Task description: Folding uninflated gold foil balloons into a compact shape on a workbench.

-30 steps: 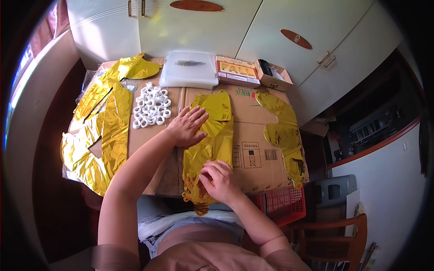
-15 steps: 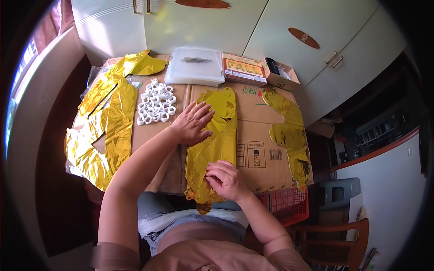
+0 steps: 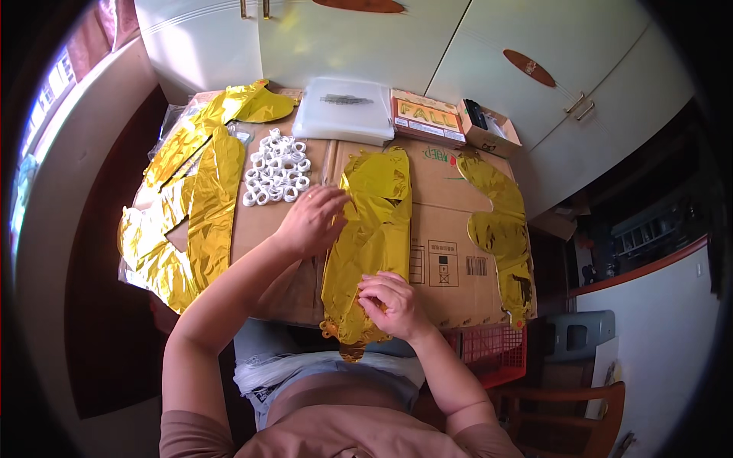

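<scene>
1. The left hand (image 3: pixel 311 220), near the middle of the frame, is loosely spread, thumb apart from the fingers; its fingertips overlap the left edge of the middle foil (image 3: pixel 372 237). Contact cannot be told.
2. The right hand (image 3: pixel 391 305), lower and right of centre, has its thumb drawn in toward curled fingers over the foil's lower part. Whether it pinches the foil cannot be told; its position would suit steadying that end.
3. The middle foil lies lengthwise on the cardboard (image 3: pixel 443 305), its lower end overhanging the near edge, probably to keep it within easy reach.
4. White coils (image 3: pixel 276 172) lie grouped left of its upper part, seemingly to stay handy.
5. The left foils (image 3: pixel 210 191) overlap at centre left; the right foil (image 3: pixel 500 229) lies apart, leaving the middle strip roomy.
6. Clear sleeves (image 3: pixel 347 111), a flat box (image 3: pixel 427 118) and an open carton (image 3: pixel 492 136) line the far edge, likely out of the way.
</scene>
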### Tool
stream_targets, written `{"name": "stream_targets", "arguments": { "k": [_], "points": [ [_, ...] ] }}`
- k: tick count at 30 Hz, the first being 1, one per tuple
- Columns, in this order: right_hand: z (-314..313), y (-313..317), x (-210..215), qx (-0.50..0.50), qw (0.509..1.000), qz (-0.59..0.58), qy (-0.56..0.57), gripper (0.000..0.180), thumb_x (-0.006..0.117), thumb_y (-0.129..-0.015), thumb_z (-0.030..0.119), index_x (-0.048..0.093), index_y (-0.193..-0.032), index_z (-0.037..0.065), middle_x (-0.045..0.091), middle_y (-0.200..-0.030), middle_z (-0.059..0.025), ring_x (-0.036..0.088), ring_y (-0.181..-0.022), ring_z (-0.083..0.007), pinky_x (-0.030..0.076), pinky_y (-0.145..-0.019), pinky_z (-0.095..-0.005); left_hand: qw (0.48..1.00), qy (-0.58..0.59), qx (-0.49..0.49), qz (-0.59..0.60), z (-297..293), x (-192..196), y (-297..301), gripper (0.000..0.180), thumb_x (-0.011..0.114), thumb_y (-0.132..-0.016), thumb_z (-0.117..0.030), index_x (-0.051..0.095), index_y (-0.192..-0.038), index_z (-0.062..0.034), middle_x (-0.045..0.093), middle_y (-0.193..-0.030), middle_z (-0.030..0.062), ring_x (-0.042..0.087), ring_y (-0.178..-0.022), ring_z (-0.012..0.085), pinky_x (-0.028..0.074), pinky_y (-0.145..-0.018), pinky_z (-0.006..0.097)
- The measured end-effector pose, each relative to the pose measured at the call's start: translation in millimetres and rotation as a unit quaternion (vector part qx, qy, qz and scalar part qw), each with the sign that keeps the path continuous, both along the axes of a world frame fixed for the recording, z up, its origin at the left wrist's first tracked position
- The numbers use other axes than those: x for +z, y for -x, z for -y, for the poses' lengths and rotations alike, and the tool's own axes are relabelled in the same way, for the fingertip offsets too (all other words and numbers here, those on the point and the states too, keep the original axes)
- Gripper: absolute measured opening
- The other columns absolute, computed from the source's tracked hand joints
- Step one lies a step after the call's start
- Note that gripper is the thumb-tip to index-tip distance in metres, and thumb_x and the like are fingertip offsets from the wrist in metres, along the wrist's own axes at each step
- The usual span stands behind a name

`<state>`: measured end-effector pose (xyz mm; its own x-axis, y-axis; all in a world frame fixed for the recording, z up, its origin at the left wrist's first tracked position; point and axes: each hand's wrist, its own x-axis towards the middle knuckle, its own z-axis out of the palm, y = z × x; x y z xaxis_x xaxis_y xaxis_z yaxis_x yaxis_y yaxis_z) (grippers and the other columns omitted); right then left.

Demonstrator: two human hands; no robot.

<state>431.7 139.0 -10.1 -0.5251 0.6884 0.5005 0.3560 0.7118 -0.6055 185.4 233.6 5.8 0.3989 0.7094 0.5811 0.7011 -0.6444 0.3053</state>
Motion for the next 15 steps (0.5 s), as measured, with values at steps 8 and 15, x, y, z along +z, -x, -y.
{"name": "stream_targets", "arguments": {
  "k": [8,15],
  "points": [
    [-1.5,-0.7,1.2,0.000,1.000,-0.011,0.012,0.010,0.075,-0.083,0.006,0.067,-0.090,0.007,0.074,-0.096,-0.0070,0.072,-0.102,-0.0266,0.052,-0.096,-0.0439,0.996,0.034,-0.073,-0.043,1.4,-13.8,3.0,0.035,0.071,-0.082,-0.021,0.066,-0.112,-0.0044,0.062,-0.117,0.0130,0.057,-0.118,0.0312,0.043,-0.106,0.044],
    [-2.1,-0.9,1.1,0.003,0.999,-0.024,0.024,0.009,0.074,-0.084,0.005,0.067,-0.090,0.007,0.074,-0.096,-0.0064,0.072,-0.102,-0.0259,0.052,-0.096,-0.0424,0.995,0.069,-0.059,-0.033,-29.3,-11.8,6.1,0.040,0.070,-0.082,-0.030,0.064,-0.113,-0.0056,0.061,-0.115,0.0121,0.057,-0.113,0.0319,0.043,-0.103,0.043]
  ]
}}
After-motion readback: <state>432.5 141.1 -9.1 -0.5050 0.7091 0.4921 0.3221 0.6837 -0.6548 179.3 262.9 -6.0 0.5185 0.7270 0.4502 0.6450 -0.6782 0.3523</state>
